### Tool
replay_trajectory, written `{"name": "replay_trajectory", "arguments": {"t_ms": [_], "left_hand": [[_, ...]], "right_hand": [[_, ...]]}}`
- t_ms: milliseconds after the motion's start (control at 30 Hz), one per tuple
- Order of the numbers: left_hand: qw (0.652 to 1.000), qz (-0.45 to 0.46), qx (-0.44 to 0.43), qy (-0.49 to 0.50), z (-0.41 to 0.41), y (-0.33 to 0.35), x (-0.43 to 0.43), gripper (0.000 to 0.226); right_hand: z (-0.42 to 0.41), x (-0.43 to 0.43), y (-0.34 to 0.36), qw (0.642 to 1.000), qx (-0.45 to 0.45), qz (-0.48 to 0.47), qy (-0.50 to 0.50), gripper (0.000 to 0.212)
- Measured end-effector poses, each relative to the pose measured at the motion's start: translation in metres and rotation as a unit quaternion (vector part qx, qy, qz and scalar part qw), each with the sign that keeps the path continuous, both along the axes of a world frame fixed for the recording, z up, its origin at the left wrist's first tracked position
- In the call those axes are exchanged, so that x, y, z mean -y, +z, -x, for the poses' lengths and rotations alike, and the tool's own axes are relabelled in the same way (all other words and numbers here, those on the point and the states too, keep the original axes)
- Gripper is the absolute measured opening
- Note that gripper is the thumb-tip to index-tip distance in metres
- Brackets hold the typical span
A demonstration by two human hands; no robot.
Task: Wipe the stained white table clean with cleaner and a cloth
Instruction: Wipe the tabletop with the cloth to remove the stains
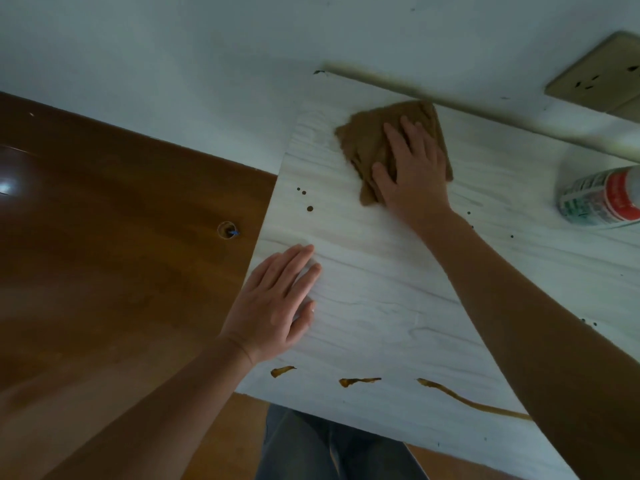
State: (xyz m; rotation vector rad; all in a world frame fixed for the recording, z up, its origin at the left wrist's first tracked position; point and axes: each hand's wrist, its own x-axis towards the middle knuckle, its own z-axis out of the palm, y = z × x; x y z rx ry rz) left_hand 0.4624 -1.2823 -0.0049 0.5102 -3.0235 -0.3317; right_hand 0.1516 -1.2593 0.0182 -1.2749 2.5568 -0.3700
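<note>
Your right hand (412,168) lies flat on the folded brown cloth (367,147), fingers straight and spread. Its grip is fully open, pressing the cloth down rather than curling round it. The cloth sits at the far side of the white tabletop (381,306), close to the wall edge, and part of it shows beyond your fingertips and thumb.

Your left hand (277,299) rests palm-down on the bare tabletop near its left edge, well apart from the cloth. Its fingers are straight and together, the grip open and holding nothing.

The cleaner bottle (602,199) is on the tabletop at the far right, apart from both hands. It is white with a red and green label (too blurred to tell whether it stands or lies, and its contents cannot be seen).

Brown streaks (358,381) run along the near edge, one passing under your right forearm. Dark drops (309,208) dot the left side between your hands.

A brown wooden desk (104,237) with a cable hole (227,230) adjoins the tabletop on the left, and a wall socket (599,74) is at the upper right.
</note>
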Motion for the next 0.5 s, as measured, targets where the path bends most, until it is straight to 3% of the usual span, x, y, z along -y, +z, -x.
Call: {"name": "replay_trajectory", "arguments": {"t_ms": [167, 367, 500], "left_hand": [[1.0, -0.002, 0.001, 0.0, -0.001, -0.003, -0.001, 0.055], [1.0, -0.009, -0.002, 0.0, -0.001, -0.002, -0.001, 0.056], [1.0, -0.014, -0.009, 0.002, -0.001, -0.002, -0.002, 0.055]], "right_hand": [[-0.01, 0.066, -0.003, 0.998, -0.015, -0.004, -0.068, 0.063], [-0.041, 0.009, 0.002, 0.993, -0.012, 0.026, 0.115, 0.059], [-0.035, -0.038, 0.002, 0.993, 0.002, 0.016, 0.12, 0.06]]}}
